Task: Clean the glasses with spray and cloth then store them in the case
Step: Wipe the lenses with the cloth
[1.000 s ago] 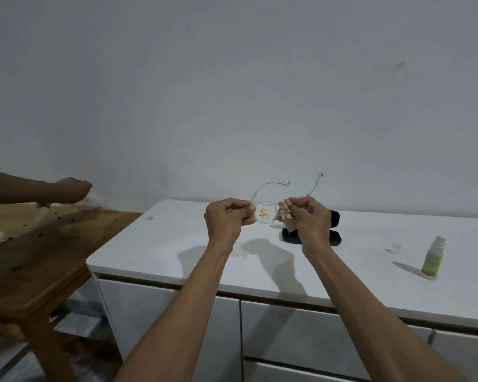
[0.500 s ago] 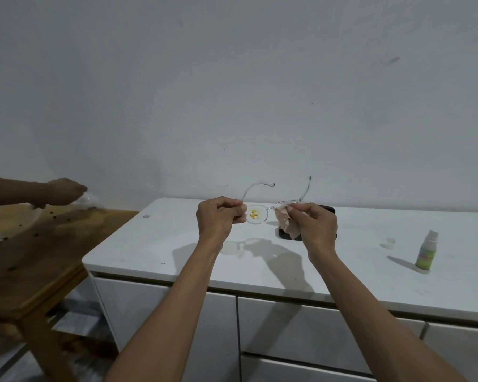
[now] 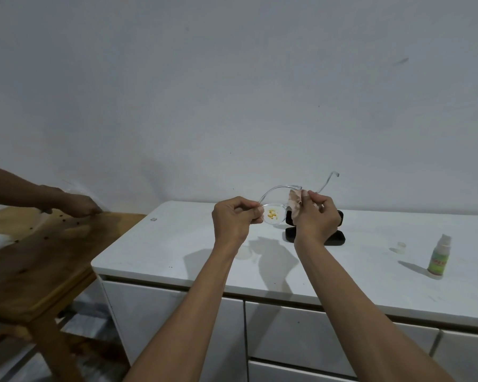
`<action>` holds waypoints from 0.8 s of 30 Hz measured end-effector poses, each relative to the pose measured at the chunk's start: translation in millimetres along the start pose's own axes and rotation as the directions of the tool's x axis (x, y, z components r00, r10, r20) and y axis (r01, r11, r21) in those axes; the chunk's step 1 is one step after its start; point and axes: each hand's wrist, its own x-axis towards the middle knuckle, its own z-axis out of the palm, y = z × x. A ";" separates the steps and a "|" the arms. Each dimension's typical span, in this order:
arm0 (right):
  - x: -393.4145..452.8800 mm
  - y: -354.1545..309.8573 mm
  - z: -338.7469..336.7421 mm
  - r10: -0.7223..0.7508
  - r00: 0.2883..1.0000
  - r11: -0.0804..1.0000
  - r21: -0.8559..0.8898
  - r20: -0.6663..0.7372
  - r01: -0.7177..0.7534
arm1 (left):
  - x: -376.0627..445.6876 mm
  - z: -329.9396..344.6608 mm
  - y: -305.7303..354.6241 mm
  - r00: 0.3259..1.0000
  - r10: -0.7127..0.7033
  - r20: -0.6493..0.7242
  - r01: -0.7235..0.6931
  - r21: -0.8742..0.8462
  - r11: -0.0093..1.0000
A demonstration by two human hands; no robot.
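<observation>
Head view: mid-wipe, above the white counter (image 3: 177,244).

Left hand (image 3: 233,219) pinched shut on the clear glasses (image 3: 273,215) at one lens edge; right hand (image 3: 316,213) clamped on a pinkish cloth (image 3: 294,202) at the other lens. Yellow specks on the near lens. Beyond, black case (image 3: 334,238) open; spray bottle (image 3: 438,257) far right. Next, likely: wiping that lens, with light pressure.

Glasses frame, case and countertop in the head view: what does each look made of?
The clear-framed glasses, pinched by the left hand, look like transparent glossy plastic: the wall shows through the temples. The black oblong case behind the right hand seems hard-shelled with a matte finish, material uncertain. The white countertop looks smooth and slightly glossy, maybe stone or laminate.
</observation>
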 end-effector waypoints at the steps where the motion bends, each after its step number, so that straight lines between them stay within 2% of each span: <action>1: 0.9 2.5 2.7 0.004 1.000 1.000 0.004 0.005 -0.004 | -0.3 2.1 0.1 1.000 0.007 -0.005 -0.007 -0.003 1.000; 6: 6.8 8.3 2.7 0.054 0.981 0.997 -0.064 0.186 -0.043 | 2.6 2.9 1.0 0.998 -0.006 -0.065 0.004 -0.033 0.999; 8: 8.8 7.5 -3.6 0.098 0.955 0.992 -0.104 0.280 -0.071 | 6.0 -0.3 1.9 0.996 -0.025 -0.085 0.022 -0.036 0.999; 15: 16.7 1.0 -21.8 0.163 0.860 0.970 -0.240 0.483 -0.049 | 10.1 -8.8 0.7 0.991 -0.073 -0.116 0.075 0.011 0.997; 19: 14.1 0.4 -32.2 0.183 0.830 0.960 -0.277 0.526 -0.036 | 11.5 -12.5 1.0 0.989 -0.088 -0.115 0.093 0.044 0.995; 24: 10.9 4.0 -40.3 0.139 0.852 0.953 -0.301 0.505 0.022 | 12.3 -18.0 -2.4 0.988 -0.096 -0.118 0.104 0.063 0.993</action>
